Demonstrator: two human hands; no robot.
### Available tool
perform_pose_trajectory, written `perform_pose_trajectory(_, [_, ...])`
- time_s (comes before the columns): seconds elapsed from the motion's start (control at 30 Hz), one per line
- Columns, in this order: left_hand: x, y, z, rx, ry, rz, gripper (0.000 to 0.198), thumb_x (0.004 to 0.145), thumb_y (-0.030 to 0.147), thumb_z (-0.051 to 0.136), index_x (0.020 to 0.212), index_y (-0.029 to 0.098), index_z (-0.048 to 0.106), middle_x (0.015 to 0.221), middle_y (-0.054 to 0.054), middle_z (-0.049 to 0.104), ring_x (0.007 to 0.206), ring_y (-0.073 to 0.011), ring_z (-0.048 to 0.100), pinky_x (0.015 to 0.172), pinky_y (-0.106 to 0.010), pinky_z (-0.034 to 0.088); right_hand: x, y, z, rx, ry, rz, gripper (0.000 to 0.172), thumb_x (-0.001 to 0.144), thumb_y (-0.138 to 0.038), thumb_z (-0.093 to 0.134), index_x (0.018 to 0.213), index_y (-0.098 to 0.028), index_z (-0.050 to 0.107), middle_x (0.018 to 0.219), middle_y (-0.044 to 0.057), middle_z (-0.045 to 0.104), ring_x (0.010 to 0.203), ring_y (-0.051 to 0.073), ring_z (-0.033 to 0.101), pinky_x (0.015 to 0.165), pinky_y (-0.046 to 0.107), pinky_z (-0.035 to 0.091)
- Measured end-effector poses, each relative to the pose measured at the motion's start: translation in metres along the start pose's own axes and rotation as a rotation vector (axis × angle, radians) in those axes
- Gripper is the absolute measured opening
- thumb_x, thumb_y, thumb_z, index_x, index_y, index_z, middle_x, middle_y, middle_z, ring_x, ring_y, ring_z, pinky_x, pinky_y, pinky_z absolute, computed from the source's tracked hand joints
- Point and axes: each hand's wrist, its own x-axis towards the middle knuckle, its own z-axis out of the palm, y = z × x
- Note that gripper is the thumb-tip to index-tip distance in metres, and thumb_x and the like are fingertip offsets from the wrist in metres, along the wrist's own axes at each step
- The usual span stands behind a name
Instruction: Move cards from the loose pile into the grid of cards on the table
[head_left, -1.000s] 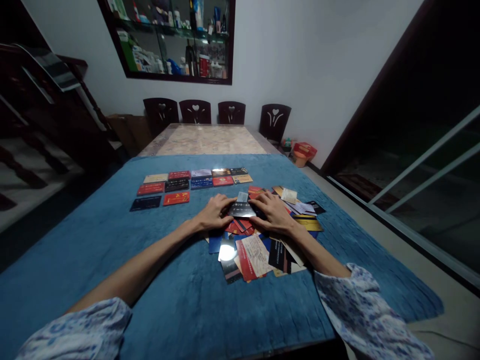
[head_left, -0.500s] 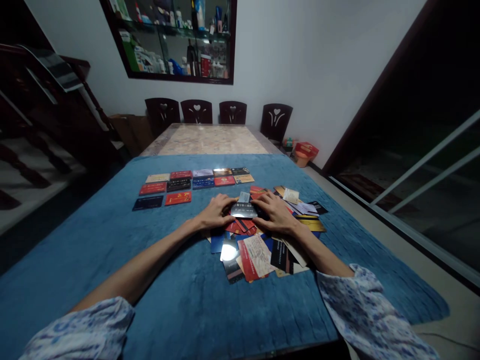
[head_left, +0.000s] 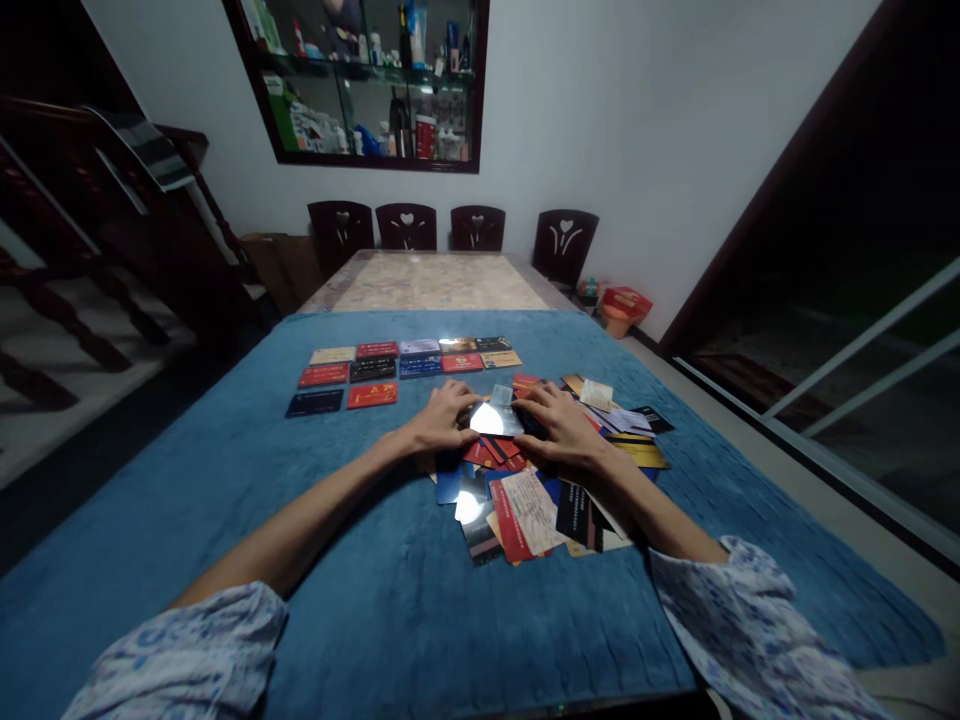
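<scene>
Pinching a glossy dark bank card [head_left: 497,422] at opposite edges, left hand [head_left: 442,418] and right hand [head_left: 560,427] at frame center, over a loose card pile [head_left: 532,512], rowed cards [head_left: 373,371] left of center.

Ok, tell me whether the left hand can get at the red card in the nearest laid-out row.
Probably yes: only blue cloth lies between the left hand and that red card, which nothing covers. The hand holds the edge of the shiny card, though, so it may have to let go first.
</scene>
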Motion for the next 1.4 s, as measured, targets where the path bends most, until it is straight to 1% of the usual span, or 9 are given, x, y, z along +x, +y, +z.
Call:
perform_pose_trajectory(0.2, [-0.002, -0.001, -0.008, 0.026, -0.015, -0.014, 0.053, 0.077, 0.029, 0.07, 0.128, 0.02, 0.062, 0.122, -0.011, 0.057, 0.12, -0.0317, 0.047, 0.1, -0.051, 0.04, 0.01, -0.004, -0.005, -0.018, -0.038, 0.013, 0.053, 0.086, -0.048, 0.062, 0.128, -0.016, 0.064, 0.122, 0.015, 0.063, 0.11, 0.03, 0.048, 0.092, 0.045, 0.037])
perform_pose_trajectory(0.37, [-0.009, -0.004, -0.013, 0.073, -0.01, -0.016, 0.052, 0.078, 0.028, 0.068, 0.129, 0.019, 0.062, 0.121, -0.012, 0.058, 0.12, -0.0309, 0.047, 0.102, -0.051, 0.039, 0.02, -0.008, -0.006, -0.047, -0.069, -0.006, 0.051, 0.087, -0.052, 0.059, 0.126, -0.021, 0.065, 0.119, 0.013, 0.064, 0.109, 0.029, 0.048, 0.089, 0.043, 0.037])
perform_pose_trajectory(0.53, [-0.018, -0.01, -0.022, 0.109, -0.013, -0.036, 0.053, 0.077, 0.027, 0.068, 0.128, 0.018, 0.062, 0.121, -0.012, 0.058, 0.119, -0.0313, 0.047, 0.102, -0.051, 0.04, 0.037, -0.017, -0.008, -0.054, -0.124, -0.024, 0.053, 0.086, -0.052, 0.061, 0.129, -0.02, 0.063, 0.116, 0.014, 0.064, 0.108, 0.029, 0.048, 0.085, 0.04, 0.037])
perform_pose_trajectory(0.73, [-0.029, -0.025, -0.033, 0.132, 0.035, -0.062, 0.05, 0.077, 0.028, 0.069, 0.126, 0.021, 0.064, 0.119, -0.01, 0.058, 0.118, -0.0303, 0.047, 0.102, -0.05, 0.04, 0.063, -0.028, -0.008, -0.063, -0.167, -0.041, 0.054, 0.084, -0.051, 0.065, 0.128, -0.019, 0.064, 0.118, 0.014, 0.063, 0.11, 0.03, 0.048, 0.083, 0.039, 0.038])
perform_pose_trajectory(0.9, [-0.04, -0.036, -0.044, 0.154, 0.021, -0.127, 0.05, 0.078, 0.03, 0.068, 0.127, 0.02, 0.063, 0.121, -0.011, 0.058, 0.119, -0.0317, 0.047, 0.098, -0.051, 0.041, 0.084, -0.035, -0.003, -0.071, -0.181, -0.066, 0.055, 0.083, -0.048, 0.068, 0.129, -0.019, 0.063, 0.119, 0.014, 0.062, 0.112, 0.031, 0.047, 0.085, 0.04, 0.039])
perform_pose_trajectory(1.03, [-0.048, -0.045, -0.054, 0.188, 0.024, -0.165, 0.051, 0.078, 0.032, 0.067, 0.127, 0.021, 0.063, 0.121, -0.011, 0.058, 0.121, -0.0319, 0.047, 0.099, -0.05, 0.04, 0.102, -0.04, 0.003, -0.066, -0.185, -0.086, 0.057, 0.083, -0.051, 0.067, 0.131, -0.019, 0.062, 0.119, 0.014, 0.062, 0.112, 0.031, 0.047, 0.087, 0.042, 0.04])
perform_pose_trajectory(1.17, [-0.055, -0.054, -0.065, 0.208, 0.025, -0.195, 0.05, 0.078, 0.034, 0.066, 0.127, 0.021, 0.063, 0.123, -0.011, 0.059, 0.122, -0.0314, 0.047, 0.1, -0.049, 0.04, 0.121, -0.046, 0.011, -0.065, -0.178, -0.069, 0.058, 0.082, -0.052, 0.067, 0.131, -0.02, 0.063, 0.121, 0.015, 0.062, 0.111, 0.032, 0.047, 0.09, 0.045, 0.041])
perform_pose_trajectory(1.27, [-0.058, -0.063, -0.072, 0.212, 0.022, -0.221, 0.052, 0.077, 0.034, 0.066, 0.127, 0.02, 0.063, 0.125, -0.011, 0.058, 0.123, -0.0319, 0.046, 0.102, -0.05, 0.04, 0.135, -0.053, 0.016, -0.075, -0.178, -0.054, 0.057, 0.081, -0.051, 0.069, 0.129, -0.021, 0.064, 0.122, 0.014, 0.062, 0.115, 0.032, 0.047, 0.092, 0.046, 0.042])
perform_pose_trajectory(1.4, [-0.061, -0.075, -0.079, 0.214, 0.039, -0.24, 0.053, 0.075, 0.034, 0.066, 0.126, 0.02, 0.064, 0.123, -0.012, 0.059, 0.123, -0.0332, 0.046, 0.101, -0.051, 0.041, 0.151, -0.061, 0.017, -0.091, -0.205, -0.056, 0.056, 0.082, -0.052, 0.068, 0.129, -0.023, 0.064, 0.125, 0.013, 0.062, 0.121, 0.033, 0.046, 0.092, 0.045, 0.043])
